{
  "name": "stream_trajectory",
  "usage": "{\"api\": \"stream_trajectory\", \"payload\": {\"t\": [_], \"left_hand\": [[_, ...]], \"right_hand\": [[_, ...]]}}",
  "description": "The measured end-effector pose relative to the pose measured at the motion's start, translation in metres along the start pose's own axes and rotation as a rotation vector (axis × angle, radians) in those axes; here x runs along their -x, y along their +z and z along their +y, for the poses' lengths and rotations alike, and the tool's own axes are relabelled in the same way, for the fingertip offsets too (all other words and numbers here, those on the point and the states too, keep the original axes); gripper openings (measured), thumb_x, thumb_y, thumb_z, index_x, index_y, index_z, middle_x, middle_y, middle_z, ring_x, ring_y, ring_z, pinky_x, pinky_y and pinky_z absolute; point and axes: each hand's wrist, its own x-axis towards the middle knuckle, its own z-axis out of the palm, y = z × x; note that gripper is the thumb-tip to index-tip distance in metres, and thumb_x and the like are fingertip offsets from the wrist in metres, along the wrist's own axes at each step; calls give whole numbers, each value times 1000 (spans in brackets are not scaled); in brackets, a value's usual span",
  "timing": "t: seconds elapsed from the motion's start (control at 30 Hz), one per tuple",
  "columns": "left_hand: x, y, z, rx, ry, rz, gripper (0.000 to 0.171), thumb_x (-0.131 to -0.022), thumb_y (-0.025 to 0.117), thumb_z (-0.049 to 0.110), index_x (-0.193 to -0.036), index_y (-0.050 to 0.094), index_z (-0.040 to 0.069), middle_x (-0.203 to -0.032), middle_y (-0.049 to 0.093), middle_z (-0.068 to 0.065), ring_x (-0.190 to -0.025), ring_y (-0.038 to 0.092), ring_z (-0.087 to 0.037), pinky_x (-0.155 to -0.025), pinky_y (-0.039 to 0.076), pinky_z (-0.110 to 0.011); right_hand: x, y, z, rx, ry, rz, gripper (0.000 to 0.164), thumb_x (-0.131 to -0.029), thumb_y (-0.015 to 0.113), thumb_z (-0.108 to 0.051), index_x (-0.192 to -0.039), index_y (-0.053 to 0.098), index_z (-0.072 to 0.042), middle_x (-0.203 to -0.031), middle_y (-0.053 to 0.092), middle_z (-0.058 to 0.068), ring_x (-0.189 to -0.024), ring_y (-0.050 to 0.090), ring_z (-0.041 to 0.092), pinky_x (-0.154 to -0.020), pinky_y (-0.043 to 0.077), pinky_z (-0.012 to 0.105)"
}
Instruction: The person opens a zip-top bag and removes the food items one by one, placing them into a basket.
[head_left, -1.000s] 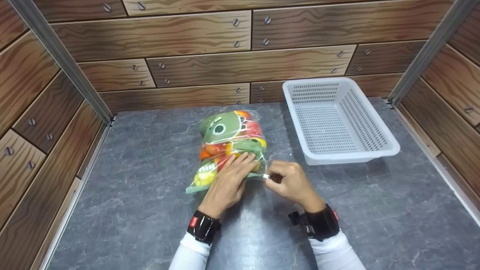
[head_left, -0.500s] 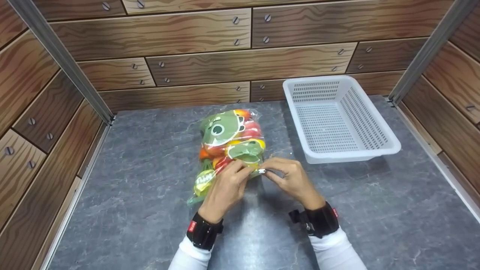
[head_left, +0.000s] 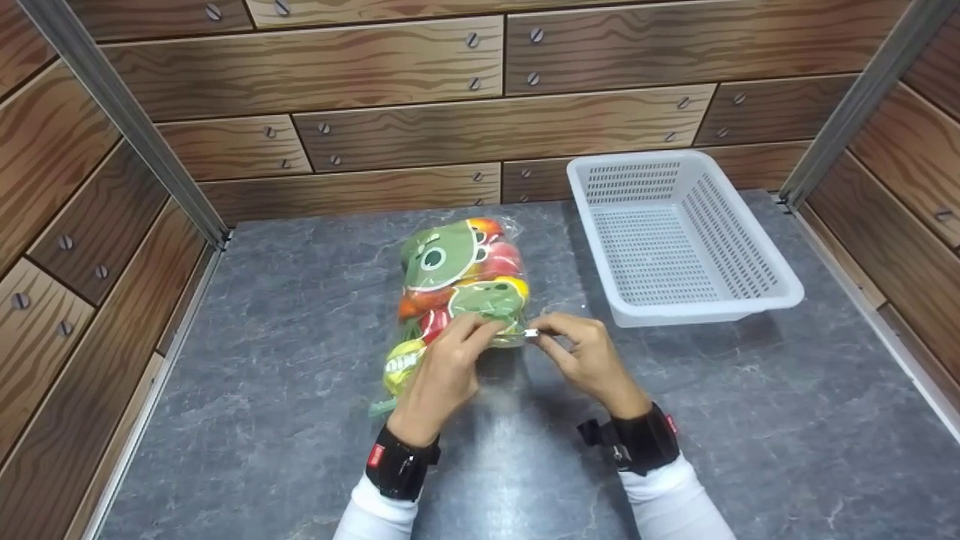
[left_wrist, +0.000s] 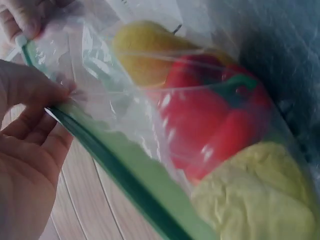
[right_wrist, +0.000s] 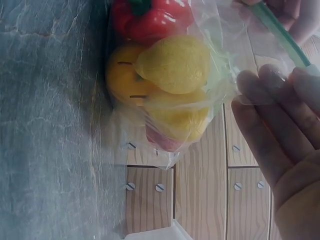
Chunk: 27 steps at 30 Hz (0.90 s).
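A clear zip bag [head_left: 442, 259] with a green cartoon print lies on the table, filled with colourful fruit and vegetables. Through its film show a red bell pepper [left_wrist: 210, 115], a yellow pear [right_wrist: 175, 65] and a wrinkled yellow-green vegetable [left_wrist: 255, 200]. My left hand [head_left: 442, 375] pinches the green zip strip [left_wrist: 115, 170] partway along the bag's mouth, which is lifted toward me. At the strip's right end, my right hand [head_left: 592, 364] pinches the small white slider [head_left: 532, 333] between thumb and index finger; its other fingers extend beside the film in the right wrist view.
A white perforated plastic basket [head_left: 705, 310] stands at the back right, beyond the right hand. The dark grey marbled table [head_left: 262, 360] is enclosed by wood-patterned walls [head_left: 397, 71] behind and at both sides.
My left hand has gone from lying with spread fingers on the bag to pinching its zip strip. The mouth's right part has risen, and my right hand has shifted slightly away from me.
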Motion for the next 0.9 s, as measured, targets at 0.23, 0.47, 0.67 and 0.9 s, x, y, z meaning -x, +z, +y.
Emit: {"api": "stream_trajectory", "payload": {"t": [0.23, 0.47, 0.67, 0.9], "left_hand": [[1, 0, 0, -12, 3, 26, 54, -71, 66, -24, -117, 71, 3, -103, 64, -4, -93, 65, -18, -82, 58, -22], [-3, 16, 14, 11, 43, 61, 17, -95, 72, 9, -111, 71, 5, -96, 63, -3, -85, 63, -15, -75, 56, -23], [-5, 23, 20, -7, 37, 103, 8, -100, 66, 10, -105, 68, 5, -94, 61, -2, -86, 63, -16, -75, 56, -26], [-5, 23, 21, -23, 16, 80, 6, -101, 63, 9, -104, 66, 6, -95, 63, -3, -88, 63, -18, -80, 56, -28]], "right_hand": [[0, 1, 1, -15, -6, -8, 22, -79, 76, 15, -96, 75, 2, -91, 77, 12, -77, 75, 23, -73, 60, 19], [1, 5, 0, 54, -50, -43, 18, -80, 78, 12, -94, 77, 0, -89, 77, 11, -73, 75, 24, -70, 61, 22], [1, 4, 2, 45, -91, -41, 23, -74, 78, 17, -91, 77, 1, -86, 77, 11, -72, 74, 24, -70, 61, 23], [1, 5, 1, 17, -84, -41, 22, -74, 77, 17, -91, 76, 2, -86, 77, 13, -72, 74, 26, -72, 60, 21]]}}
